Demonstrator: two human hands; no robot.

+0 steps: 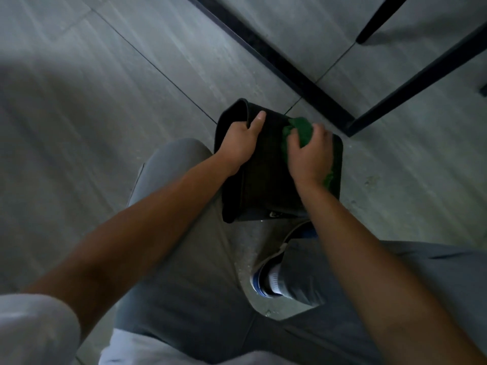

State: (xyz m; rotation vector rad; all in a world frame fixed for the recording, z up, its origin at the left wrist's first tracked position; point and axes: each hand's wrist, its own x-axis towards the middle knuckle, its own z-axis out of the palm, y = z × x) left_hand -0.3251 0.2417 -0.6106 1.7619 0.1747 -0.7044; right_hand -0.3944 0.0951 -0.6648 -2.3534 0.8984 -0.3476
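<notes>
A black rectangular bin (266, 177) lies tipped on my lap, over my left knee, with its rim pointing away from me. My left hand (241, 142) grips the bin's far left rim, thumb laid along its upper side. My right hand (309, 154) presses a crumpled green cloth (299, 133) against the bin's upper right side, fingers curled over the cloth. More of the green cloth shows below my right wrist.
Grey floor tiles (118, 101) spread all around. A black metal frame (350, 125) of furniture stands on the floor just beyond the bin, with a thin black leg at top right. My grey trousers and a shoe (263, 280) fill the lower view.
</notes>
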